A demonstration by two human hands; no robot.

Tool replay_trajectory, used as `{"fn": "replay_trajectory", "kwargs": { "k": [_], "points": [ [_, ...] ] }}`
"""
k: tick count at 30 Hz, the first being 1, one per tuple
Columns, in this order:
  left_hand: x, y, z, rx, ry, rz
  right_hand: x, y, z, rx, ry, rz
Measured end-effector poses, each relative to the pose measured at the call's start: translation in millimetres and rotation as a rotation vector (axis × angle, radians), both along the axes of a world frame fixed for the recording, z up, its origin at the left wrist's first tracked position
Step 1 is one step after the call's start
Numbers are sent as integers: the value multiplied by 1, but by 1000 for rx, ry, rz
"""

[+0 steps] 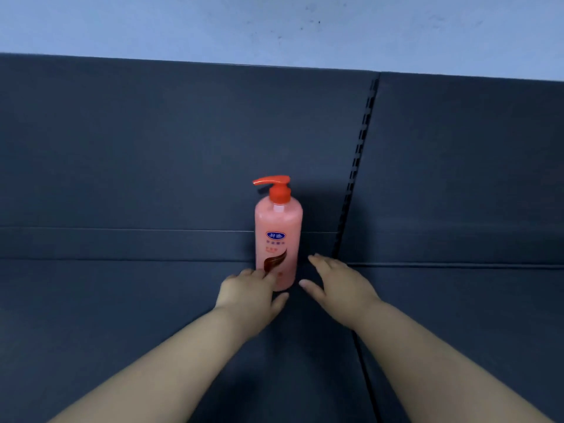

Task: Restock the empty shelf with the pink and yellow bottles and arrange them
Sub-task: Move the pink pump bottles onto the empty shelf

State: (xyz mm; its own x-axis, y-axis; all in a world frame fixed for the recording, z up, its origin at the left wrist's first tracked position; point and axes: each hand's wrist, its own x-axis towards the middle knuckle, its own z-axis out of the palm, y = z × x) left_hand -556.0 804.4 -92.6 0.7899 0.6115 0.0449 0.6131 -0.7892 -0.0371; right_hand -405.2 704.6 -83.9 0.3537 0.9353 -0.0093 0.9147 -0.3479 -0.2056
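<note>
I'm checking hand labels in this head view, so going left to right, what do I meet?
left hand → pink bottle → right hand. The slotted shelf upright is left out because the right hand overlaps its foot.

On dark blue metal shelf (122,315), pink plastic pump bottle (278,239) standing upright near back edge, spout pointing left. Behind bottle, dark blue back panel (152,141) rising. Right of bottle, black slotted upright post (357,166) running down panel. From front, left hand (250,296) reaching in, fingers touching bottle's lower left front. Just right of bottle, right hand (338,285) staying apart from it, fingers extending. Above panel, pale painted wall (274,22) showing.
</note>
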Motion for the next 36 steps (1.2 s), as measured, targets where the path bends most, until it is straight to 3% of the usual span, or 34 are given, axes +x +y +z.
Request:
{"fn": "replay_trajectory", "kwargs": {
  "k": [5, 14, 26, 36],
  "points": [
    [27, -50, 23, 58, -154, -118, 22, -52, 26, 42, -91, -3],
    [112, -166, 52, 52, -208, -311, 90, -202, 59, 45, -162, -204],
    [231, -350, 44, 14, -239, -584, 153, -416, 48, 96, -26, -564],
    [295, -413, 27, -31, -173, -726, 189, -508, 25, 90, 92, -806]
  ]
}}
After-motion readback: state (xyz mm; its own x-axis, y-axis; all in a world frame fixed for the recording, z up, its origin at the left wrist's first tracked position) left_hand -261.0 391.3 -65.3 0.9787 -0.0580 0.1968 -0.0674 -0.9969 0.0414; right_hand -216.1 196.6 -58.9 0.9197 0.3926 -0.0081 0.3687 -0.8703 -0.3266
